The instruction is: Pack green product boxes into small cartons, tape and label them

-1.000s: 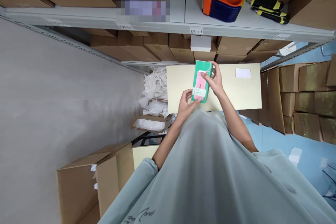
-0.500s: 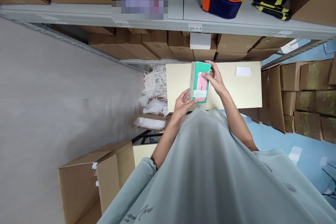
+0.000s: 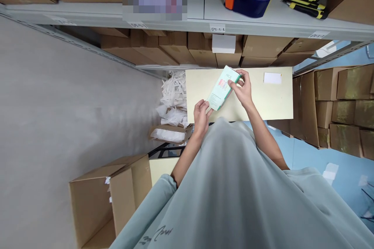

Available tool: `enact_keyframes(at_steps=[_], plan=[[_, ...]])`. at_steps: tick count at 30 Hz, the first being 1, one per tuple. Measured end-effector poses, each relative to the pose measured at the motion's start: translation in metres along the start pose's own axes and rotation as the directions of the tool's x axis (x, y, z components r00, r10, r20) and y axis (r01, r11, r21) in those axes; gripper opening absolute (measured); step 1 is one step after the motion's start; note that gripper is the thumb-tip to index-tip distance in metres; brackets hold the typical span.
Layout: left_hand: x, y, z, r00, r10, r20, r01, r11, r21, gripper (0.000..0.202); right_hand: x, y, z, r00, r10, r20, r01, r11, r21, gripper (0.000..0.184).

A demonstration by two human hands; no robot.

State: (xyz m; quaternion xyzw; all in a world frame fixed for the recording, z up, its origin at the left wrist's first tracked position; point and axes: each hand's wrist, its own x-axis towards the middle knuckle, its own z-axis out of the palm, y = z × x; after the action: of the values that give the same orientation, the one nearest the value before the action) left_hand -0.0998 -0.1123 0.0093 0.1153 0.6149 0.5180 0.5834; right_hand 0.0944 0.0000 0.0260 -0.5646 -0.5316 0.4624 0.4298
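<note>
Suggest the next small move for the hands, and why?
I'd probably have the right hand turn the box slightly to bring its green side into view: the pale printed face is towards the camera, only a strip of green shows along the right edge, and the left hand has its fingers at the lower-left corner, so it could steady the turn.

A loose, pale grey-green T-shirt falls in soft vertical folds. Dark, script-like lettering marks its left side, too partial to read. The left sleeve and right sleeve are short and the same plain colour, above bare, slender forearms and ungloved fingers.
</note>
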Motion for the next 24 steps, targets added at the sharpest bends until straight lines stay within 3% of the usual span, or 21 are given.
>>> enact_keyframes(at_steps=[3,5,7,10,14,19,24], plan=[[0.021,-0.001,0.000,0.974,-0.221,0.045,0.225,0.966,-0.128,0.037,-0.020,-0.026,0.002,0.998,-0.063,0.003,0.063,0.996,-0.055,0.071],[0.034,0.002,0.002,0.958,-0.278,0.074,0.287,0.944,-0.163,0.038,-0.041,-0.044,0.004,0.987,-0.147,0.057,0.154,0.977,-0.146,0.065],[0.045,0.007,0.004,0.950,-0.287,0.120,0.305,0.936,-0.178,0.044,-0.063,-0.054,0.006,0.953,-0.237,0.191,0.277,0.933,-0.228,0.057],[0.059,0.013,0.008,0.931,-0.321,0.176,0.351,0.917,-0.187,0.050,-0.096,-0.053,0.010,0.852,-0.300,0.429,0.434,0.863,-0.260,0.040],[0.075,0.018,0.010,0.926,-0.347,0.150,0.374,0.897,-0.236,0.042,-0.125,-0.035,0.021,0.781,-0.296,0.550,0.490,0.837,-0.245,0.025],[0.076,0.012,0.000,0.941,-0.323,0.097,0.337,0.901,-0.274,0.038,-0.130,-0.027,0.026,0.782,-0.306,0.543,0.515,0.808,-0.287,0.021],[0.057,-0.002,-0.024,0.938,-0.345,0.043,0.343,0.898,-0.277,0.036,-0.107,-0.043,0.027,0.751,-0.303,0.587,0.552,0.776,-0.305,0.022]])
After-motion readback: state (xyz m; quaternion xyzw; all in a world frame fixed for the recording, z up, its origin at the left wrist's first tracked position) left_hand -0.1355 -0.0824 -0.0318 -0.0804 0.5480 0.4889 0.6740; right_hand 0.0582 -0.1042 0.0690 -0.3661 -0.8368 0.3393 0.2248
